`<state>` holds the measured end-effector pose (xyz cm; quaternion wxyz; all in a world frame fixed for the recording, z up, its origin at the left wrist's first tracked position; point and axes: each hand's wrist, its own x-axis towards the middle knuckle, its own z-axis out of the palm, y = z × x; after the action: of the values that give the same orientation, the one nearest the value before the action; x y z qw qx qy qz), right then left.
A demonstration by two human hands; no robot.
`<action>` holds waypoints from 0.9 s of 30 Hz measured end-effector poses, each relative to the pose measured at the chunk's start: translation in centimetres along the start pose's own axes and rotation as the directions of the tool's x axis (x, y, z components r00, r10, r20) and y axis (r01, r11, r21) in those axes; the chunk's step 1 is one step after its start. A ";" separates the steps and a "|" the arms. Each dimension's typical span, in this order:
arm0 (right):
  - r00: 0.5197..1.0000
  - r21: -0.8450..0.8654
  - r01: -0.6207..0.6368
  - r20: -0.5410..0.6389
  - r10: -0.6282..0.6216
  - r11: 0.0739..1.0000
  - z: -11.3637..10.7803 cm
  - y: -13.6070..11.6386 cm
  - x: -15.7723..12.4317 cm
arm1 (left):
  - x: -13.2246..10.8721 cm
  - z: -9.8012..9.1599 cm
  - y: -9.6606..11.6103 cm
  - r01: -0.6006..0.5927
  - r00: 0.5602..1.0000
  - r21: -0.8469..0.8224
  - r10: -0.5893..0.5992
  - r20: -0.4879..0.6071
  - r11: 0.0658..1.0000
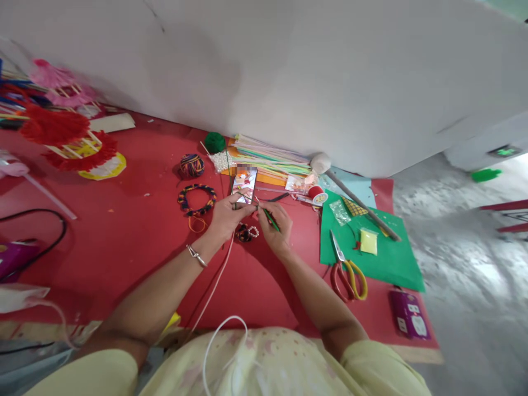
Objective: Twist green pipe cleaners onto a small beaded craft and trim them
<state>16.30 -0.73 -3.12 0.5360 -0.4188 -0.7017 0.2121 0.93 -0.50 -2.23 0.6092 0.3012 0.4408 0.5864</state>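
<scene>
My right hand (275, 226) is closed around a green-handled crochet hook (271, 220), its thin tip pointing toward my other hand. Dark green yarn (229, 165) runs down from a green yarn ball (215, 142) to my left hand (229, 214), whose fingers are wrapped with it and pinch it near the hook's tip. Just beyond both hands a phone (245, 184) shows a lit picture. A small dark piece with a ring of white beads (249, 232) lies between my wrists. Left of my hands rests a dark, multicoloured yarn ring (197, 199).
The red table (140, 220) also bears a multicoloured yarn ball (192, 165), pipe cleaners (272, 157), a red thread spool (317, 195) and scissors (347, 269). A stick (363, 206) crosses a green sheet (391, 258). Pink and red yarn crafts (61, 132) stand left; a wall (289, 71) rises behind.
</scene>
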 end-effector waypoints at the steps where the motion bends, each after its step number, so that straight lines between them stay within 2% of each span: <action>1: 1.000 0.022 -0.019 0.001 0.019 1.000 0.0 0.0 0.0 | 0.0 0.0 0.1 -0.011 1.000 0.022 0.011 0.000 1.000; 9: 0.991 0.182 -0.124 -0.028 0.132 0.975 0.3 0.0 0.1 | -0.5 0.3 1.2 -0.118 0.993 0.203 0.118 0.016 0.972; 13: 0.989 0.182 -0.150 0.024 0.148 0.972 0.1 -0.2 0.3 | -0.7 0.4 2.1 -0.166 0.986 0.245 0.158 0.052 0.955; 17: 0.997 0.090 0.020 0.077 -0.027 0.996 -0.2 -0.7 0.5 | -0.8 0.5 2.4 -0.138 0.990 0.227 0.127 0.061 0.964; 20: 0.983 0.059 0.143 0.106 -0.148 0.988 -0.3 -1.0 0.8 | -0.6 0.4 2.5 -0.150 0.989 0.179 0.147 0.026 0.972; 25: 0.917 0.039 0.234 0.324 -0.234 0.971 -0.3 -0.2 2.3 | 0.6 -0.6 4.0 -0.175 0.979 -0.025 0.171 -0.115 0.984; 27: 0.915 -0.049 0.255 0.335 -0.224 0.966 0.2 0.9 3.4 | 1.0 -1.2 4.9 -0.201 0.965 -0.049 0.189 -0.183 0.978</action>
<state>16.13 2.55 -1.89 0.4143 -0.3128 -0.8358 0.1789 -2.36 0.95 1.38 0.5167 0.2691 0.4415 0.6824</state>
